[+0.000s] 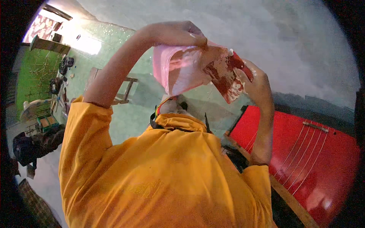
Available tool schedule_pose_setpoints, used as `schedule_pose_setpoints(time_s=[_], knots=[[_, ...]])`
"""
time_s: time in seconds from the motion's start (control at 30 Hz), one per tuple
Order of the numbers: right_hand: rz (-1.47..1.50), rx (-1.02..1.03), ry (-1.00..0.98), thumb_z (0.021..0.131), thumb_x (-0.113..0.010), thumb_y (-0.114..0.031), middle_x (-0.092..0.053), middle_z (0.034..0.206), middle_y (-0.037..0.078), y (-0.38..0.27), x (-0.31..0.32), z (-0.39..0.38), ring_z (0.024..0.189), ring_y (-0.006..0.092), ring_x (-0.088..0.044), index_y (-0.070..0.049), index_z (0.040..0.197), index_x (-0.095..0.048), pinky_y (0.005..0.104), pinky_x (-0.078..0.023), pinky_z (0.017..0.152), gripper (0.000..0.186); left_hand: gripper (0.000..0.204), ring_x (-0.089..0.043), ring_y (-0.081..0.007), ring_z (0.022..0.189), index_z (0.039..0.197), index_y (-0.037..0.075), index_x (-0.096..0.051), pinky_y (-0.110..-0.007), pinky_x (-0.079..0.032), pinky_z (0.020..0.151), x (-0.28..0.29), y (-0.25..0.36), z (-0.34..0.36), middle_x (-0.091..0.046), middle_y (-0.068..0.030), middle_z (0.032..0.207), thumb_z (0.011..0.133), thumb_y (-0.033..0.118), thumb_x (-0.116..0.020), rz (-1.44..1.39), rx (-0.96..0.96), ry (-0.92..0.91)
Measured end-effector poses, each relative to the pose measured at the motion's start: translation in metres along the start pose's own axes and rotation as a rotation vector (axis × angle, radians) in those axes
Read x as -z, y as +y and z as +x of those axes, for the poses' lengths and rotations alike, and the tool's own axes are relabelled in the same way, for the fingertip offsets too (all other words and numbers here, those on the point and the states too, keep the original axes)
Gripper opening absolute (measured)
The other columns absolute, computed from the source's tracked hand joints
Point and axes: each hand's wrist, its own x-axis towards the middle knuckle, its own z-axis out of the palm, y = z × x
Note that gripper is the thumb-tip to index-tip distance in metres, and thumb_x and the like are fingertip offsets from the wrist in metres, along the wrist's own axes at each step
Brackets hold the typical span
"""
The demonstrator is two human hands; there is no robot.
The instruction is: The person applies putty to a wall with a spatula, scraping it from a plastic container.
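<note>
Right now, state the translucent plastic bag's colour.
Pink: the translucent plastic bag, clearest in the head view.

The hands (186, 34) (258, 83) partly hide the pink bag (182, 72) and dark red piece (227, 83).

A pink bag (162, 65), a white-smeared red flat piece (224, 80), orange shirt (171, 171), green floor (142, 93), pale-lined red panel (262, 127).

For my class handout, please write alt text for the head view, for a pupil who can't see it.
A person's left hand holds a pink plastic bag, and their right hand holds a dark red piece smeared with white. Their orange shirt fills the lower middle; a glossy red board is at lower right.
</note>
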Motion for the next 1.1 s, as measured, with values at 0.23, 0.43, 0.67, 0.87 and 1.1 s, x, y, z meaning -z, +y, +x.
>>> schedule_pose_setpoints(time_s=[0.23, 0.43, 0.67, 0.87, 1.1], knots=[[0.265, -0.138, -0.105, 0.095, -0.062, -0.01, -0.07, 0.11, 0.012, 0.066, -0.033, 0.008, 0.099, 0.0151, -0.062, 0.005, 0.123, -0.061, 0.0311, -0.048, 0.091, 0.033, 0.05, -0.061, -0.0218, 0.105, 0.121, 0.004, -0.068, -0.035, -0.048, 0.094, -0.005, -0.026, 0.052, -0.068, -0.0117, 0.119, 0.094, 0.043, -0.051, -0.13, 0.078, -0.086], [0.532, -0.339, -0.212, 0.094, -0.063, -0.014, -0.065, 0.083, 0.001, 0.078, -0.078, 0.02, 0.066, 0.0072, -0.055, 0.001, 0.118, -0.065, 0.025, -0.046, 0.058, 0.028, 0.059, -0.062, -0.0219, 0.1, 0.118, 0.015, -0.072, -0.036, -0.049, 0.09, -0.008, -0.048, 0.072, -0.069, -0.0107, 0.114, 0.084, 0.06, -0.054, -0.038, 0.265, -0.108], [0.878, -0.388, -0.283, 0.096, -0.065, -0.02, -0.063, 0.082, -0.003, 0.064, -0.121, 0.016, 0.062, 0.0051, -0.05, 0.004, 0.119, -0.063, 0.0236, -0.041, 0.053, 0.033, 0.058, -0.061, -0.0196, 0.103, 0.122, 0.015, -0.07, -0.037, -0.049, 0.091, -0.024, -0.083, 0.089, -0.067, -0.0087, 0.118, 0.087, 0.059, -0.055, -0.182, 0.384, -0.169], [1.214, -0.416, -0.214, 0.095, -0.066, -0.018, -0.068, 0.1, 0.003, 0.055, -0.15, 0.003, 0.077, 0.0088, -0.062, 0.005, 0.12, -0.062, 0.0237, -0.05, 0.065, 0.034, 0.056, -0.064, -0.0202, 0.099, 0.12, 0.013, -0.07, -0.036, -0.052, 0.086, -0.033, -0.122, 0.075, -0.069, -0.0098, 0.116, 0.087, 0.057, -0.058, -0.188, 0.259, -0.17], [1.529, -0.647, -0.237, 0.096, -0.064, -0.019, -0.069, 0.109, 0.007, 0.07, -0.152, 0.006, 0.09, 0.0131, -0.068, 0.003, 0.125, -0.058, 0.0247, -0.056, 0.078, 0.037, 0.049, -0.064, -0.0204, 0.099, 0.123, 0.009, -0.068, -0.037, -0.053, 0.087, 0.004, -0.124, 0.051, -0.069, -0.0112, 0.116, 0.096, 0.045, -0.05, -0.286, 0.277, 0.089]])
